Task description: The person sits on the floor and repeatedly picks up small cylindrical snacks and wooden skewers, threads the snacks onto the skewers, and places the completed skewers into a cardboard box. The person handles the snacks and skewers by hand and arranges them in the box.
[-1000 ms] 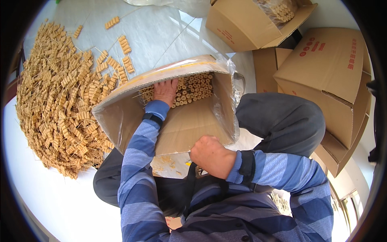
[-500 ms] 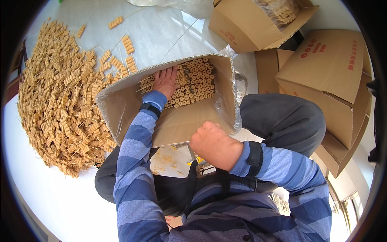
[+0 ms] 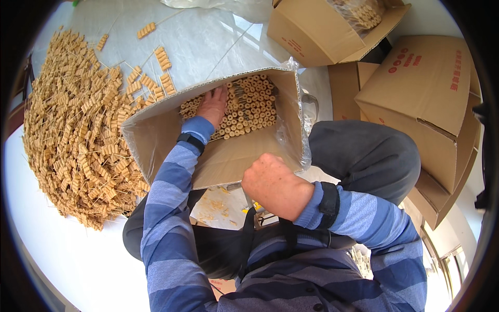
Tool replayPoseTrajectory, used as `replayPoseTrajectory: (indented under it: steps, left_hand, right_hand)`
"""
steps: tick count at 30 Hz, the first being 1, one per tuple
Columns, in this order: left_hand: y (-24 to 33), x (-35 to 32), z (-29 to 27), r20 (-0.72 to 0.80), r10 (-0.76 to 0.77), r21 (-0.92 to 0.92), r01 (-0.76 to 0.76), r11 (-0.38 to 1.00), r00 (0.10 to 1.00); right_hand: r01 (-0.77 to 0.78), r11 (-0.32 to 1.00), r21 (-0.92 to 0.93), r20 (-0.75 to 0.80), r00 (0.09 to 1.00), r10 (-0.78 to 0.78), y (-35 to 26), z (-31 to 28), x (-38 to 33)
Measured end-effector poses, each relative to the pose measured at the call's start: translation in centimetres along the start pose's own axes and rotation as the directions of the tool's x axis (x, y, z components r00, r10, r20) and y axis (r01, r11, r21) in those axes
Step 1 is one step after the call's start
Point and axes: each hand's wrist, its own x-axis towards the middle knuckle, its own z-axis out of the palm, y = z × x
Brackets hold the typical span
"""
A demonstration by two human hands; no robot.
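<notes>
Skewers (image 3: 252, 110), partly hidden, hands (image 3: 211, 108) gripping unclearly

Reaching into corrugated cardboard box (image 3: 249, 158) with left arm (image 3: 175, 182) outstretched, left hand (image 3: 212, 107) inside, fingers (image 3: 217, 94) extended; bending right arm (image 3: 371, 218), curling right hand (image 3: 273, 182) at near side of box.

Two hands (image 3: 212, 108) (image 3: 273, 182), one skewer heap (image 3: 83, 140), at least three boxes (image 3: 244, 161) (image 3: 312, 34) (image 3: 416, 78) show.

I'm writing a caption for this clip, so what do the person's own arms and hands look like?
Long sleeves with lighter and darker blue stripes cover both arms, ending in blue cuffs. A black band circles each sleeve near the wrist. The left hand and right hand are ungloved.
</notes>
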Motion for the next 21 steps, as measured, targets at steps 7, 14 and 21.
replayPoseTrajectory:
  steps: [7, 14, 21]
  left_hand:
    - [-0.1, 0.5, 0.5, 0.163, 0.012, 0.057, -0.022, 0.998, 0.987]
    - [-0.3, -0.3, -1.5, 0.147, -0.009, -0.196, 0.038, 0.98, 0.989]
    - [-3.3, -2.6, -1.6, 0.194, -0.135, -0.19, 0.172, 0.967, 0.972]
  right_hand:
    - [-0.032, 0.996, 0.079, 0.061, 0.998, 0.027, -0.1, 0.0, 0.4]
    - [0.018, 0.986, 0.164, -0.022, 1.0, -0.014, 1.2, -0.6, -0.3]
    - [-0.198, 0.968, 0.156, -0.168, 0.96, 0.223, 6.2, -2.0, 0.6]
